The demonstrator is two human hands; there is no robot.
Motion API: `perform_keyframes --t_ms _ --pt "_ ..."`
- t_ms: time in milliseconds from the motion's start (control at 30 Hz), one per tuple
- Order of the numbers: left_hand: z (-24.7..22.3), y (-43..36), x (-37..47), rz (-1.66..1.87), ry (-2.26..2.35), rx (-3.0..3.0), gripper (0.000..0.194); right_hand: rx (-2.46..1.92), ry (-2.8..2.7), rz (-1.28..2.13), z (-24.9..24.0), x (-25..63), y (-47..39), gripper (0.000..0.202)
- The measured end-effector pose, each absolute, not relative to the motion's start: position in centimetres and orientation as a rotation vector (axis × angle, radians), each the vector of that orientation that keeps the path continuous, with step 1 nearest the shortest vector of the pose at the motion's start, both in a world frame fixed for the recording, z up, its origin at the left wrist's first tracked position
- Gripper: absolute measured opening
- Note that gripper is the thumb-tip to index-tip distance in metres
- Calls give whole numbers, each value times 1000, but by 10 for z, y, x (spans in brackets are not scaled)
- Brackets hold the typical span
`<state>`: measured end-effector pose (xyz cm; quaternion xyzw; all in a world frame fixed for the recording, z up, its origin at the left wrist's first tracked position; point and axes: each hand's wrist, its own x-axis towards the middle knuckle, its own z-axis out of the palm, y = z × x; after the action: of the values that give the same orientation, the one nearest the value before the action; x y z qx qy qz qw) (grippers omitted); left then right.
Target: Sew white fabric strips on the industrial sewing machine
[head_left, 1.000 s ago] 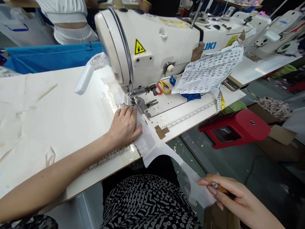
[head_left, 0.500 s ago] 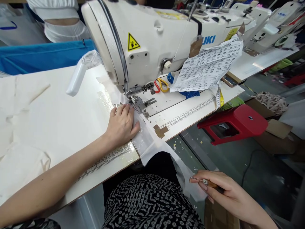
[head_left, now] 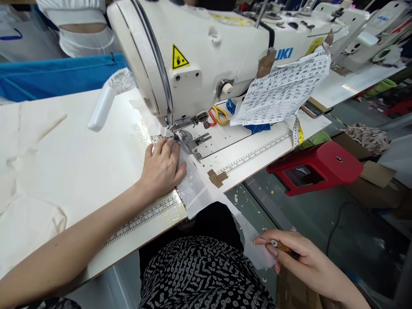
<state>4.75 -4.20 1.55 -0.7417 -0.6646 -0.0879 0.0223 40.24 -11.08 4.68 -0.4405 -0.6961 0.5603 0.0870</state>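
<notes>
My left hand [head_left: 162,167] lies flat with its fingers on the white fabric [head_left: 196,189], the fingertips right beside the presser foot [head_left: 175,136] of the sewing machine [head_left: 193,56]. From there the fabric runs over the table's front edge and hangs across my lap to the right. Its far end is at my right hand [head_left: 286,251], which is closed around an awl [head_left: 280,246] with a wooden handle and thin metal point. Thumb and fingers of that hand also seem to pinch the fabric's end. What lies under my left palm is hidden.
Scissors [head_left: 219,116] with red and yellow handles lie behind the needle area. A handwritten sheet [head_left: 280,92] hangs off the machine. Pale fabric pieces [head_left: 28,227] are on the table's left. A red stool [head_left: 315,167] stands at the right. Another person's torso [head_left: 80,25] is beyond the blue cloth bin [head_left: 61,77].
The fabric's front edge has drawn slightly up toward the machine, and its hanging part looks tauter. My right hand, with awl and fabric end, has shifted slightly left. My left hand stays nearly in place.
</notes>
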Motion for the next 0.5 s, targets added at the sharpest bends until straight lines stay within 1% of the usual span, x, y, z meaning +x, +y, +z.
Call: perform_keyframes --t_ms 133,400,500 --pt "20 -49 54 -293 -2009 -2341 48 -1295 -2059 1696 50 398 -107 39" --pt "16 -49 52 -240 -1949 -2312 49 -1249 -2125 1595 52 385 -103 36" --pt "15 -50 51 -227 -1937 -2315 50 -1165 -2145 1566 50 380 -100 31"
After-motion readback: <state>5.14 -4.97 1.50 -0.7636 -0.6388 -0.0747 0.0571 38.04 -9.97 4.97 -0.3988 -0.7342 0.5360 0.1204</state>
